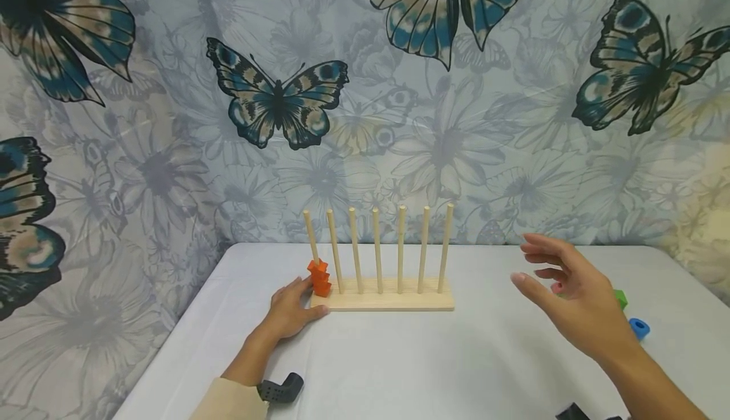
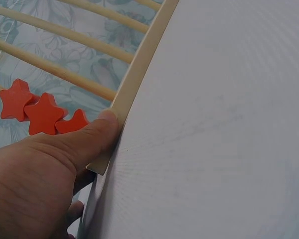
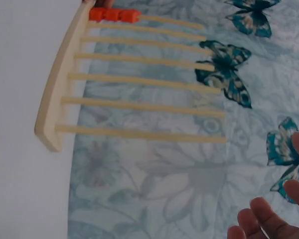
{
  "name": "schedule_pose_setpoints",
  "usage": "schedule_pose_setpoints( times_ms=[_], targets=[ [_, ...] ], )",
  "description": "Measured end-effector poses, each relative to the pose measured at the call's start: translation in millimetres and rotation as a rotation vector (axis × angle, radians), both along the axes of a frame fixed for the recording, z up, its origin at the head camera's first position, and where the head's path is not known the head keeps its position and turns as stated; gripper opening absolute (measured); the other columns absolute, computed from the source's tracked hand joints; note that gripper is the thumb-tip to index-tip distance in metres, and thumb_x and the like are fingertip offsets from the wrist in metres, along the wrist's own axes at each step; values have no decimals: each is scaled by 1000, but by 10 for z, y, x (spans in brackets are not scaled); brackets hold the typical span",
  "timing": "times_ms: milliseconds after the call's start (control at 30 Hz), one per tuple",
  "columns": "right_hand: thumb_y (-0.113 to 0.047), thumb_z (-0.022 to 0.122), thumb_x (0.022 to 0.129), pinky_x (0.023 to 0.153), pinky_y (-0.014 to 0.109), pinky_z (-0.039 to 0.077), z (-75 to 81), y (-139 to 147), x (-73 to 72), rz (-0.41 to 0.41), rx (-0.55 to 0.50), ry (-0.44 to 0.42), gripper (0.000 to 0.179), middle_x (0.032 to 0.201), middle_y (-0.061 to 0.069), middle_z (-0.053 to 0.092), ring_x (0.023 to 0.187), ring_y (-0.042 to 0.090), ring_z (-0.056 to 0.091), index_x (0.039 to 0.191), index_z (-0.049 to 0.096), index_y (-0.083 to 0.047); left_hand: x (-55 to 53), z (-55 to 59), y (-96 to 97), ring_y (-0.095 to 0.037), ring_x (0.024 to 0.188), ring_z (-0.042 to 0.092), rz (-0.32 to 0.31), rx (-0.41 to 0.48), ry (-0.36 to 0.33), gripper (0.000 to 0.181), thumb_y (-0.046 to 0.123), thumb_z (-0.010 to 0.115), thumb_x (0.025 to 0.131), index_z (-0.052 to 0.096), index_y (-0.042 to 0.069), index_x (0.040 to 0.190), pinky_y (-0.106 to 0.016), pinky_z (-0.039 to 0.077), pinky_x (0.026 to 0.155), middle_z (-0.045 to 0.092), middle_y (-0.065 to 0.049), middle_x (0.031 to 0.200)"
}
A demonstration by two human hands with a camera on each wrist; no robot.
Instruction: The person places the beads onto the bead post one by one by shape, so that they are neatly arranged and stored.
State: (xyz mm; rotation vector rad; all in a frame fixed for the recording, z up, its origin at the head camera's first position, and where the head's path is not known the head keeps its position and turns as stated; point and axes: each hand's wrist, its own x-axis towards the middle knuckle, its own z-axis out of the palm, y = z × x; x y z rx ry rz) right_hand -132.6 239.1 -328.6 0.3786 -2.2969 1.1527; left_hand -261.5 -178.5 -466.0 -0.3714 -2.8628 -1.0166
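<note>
A wooden peg stand [image 1: 383, 303] with several upright rods sits on the white table. Three orange-red star beads [image 1: 320, 279] are stacked on its leftmost rod. My left hand [image 1: 292, 309] holds the left end of the base. In the left wrist view, its thumb [image 2: 100, 130] lies on the base's edge beside the star beads [image 2: 46, 115], with the other fingers partly hidden behind. My right hand [image 1: 582, 299] is raised over the right side of the table, fingers spread and loosely bent, holding nothing. Its fingertips [image 3: 261, 206] show at the lower right of the right wrist view, apart from the stand.
Beyond my right hand lie a green piece [image 1: 620, 298] and a blue bead [image 1: 639, 328] with a hole, with a bit of pink showing between the fingers. A butterfly-patterned cloth [image 1: 365, 173] hangs behind the table [image 1: 399, 363].
</note>
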Motion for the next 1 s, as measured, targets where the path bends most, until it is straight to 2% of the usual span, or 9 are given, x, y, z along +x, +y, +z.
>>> schedule_pose_setpoints(
  times_ms=[200, 367, 533, 700, 800, 1000],
  targets=[
    [-2, 71, 87, 82, 5, 40, -113, 334, 48, -106, -35, -11, 60, 122, -2, 53, 108, 3, 49, 141, 46, -10, 4, -15, 7, -39, 136, 31, 6, -5, -9, 78, 32, 81, 78, 47, -2, 140, -54, 12, 110, 51, -17, 138],
    [-13, 73, 88, 78, 2, 39, -242, 554, 84, -216, -56, -76, 62, 122, -4, 51, 106, -2, 47, 144, 44, -14, 3, -8, 9, -39, 136, 31, 7, -7, -11, 77, 33, 81, 78, 49, -1, 139, -54, 12, 110, 51, -18, 138],
    [-17, 71, 90, 78, 1, 37, -402, 702, 54, -270, -58, -89, 61, 121, -9, 50, 105, -7, 45, 144, 43, -11, 4, 2, 12, -39, 137, 30, 16, -8, -24, 74, 34, 81, 78, 51, 0, 137, -55, 12, 110, 50, -20, 139],
    [-25, 68, 92, 75, 0, 36, -626, 839, 30, -318, -73, -162, 62, 119, -11, 50, 103, -11, 41, 146, 41, -10, 3, 7, 7, -39, 136, 31, 5, -2, -9, 76, 33, 81, 78, 49, -1, 138, -55, 13, 110, 51, -18, 137],
    [-30, 67, 92, 72, 1, 36, -752, 906, 24, -351, -83, -226, 63, 118, -8, 51, 100, -12, 41, 146, 41, -11, 0, 3, 2, -39, 136, 31, -4, 0, 1, 76, 32, 81, 79, 49, -2, 139, -55, 13, 110, 52, -17, 137],
    [-38, 65, 93, 67, 1, 37, -963, 1033, -34, -404, -54, -307, 64, 121, 11, 55, 94, -13, 40, 143, 43, -5, 6, 8, 12, -39, 136, 31, 8, -2, -2, 76, 32, 81, 78, 49, 0, 139, -55, 12, 110, 52, -17, 137]
  ],
)
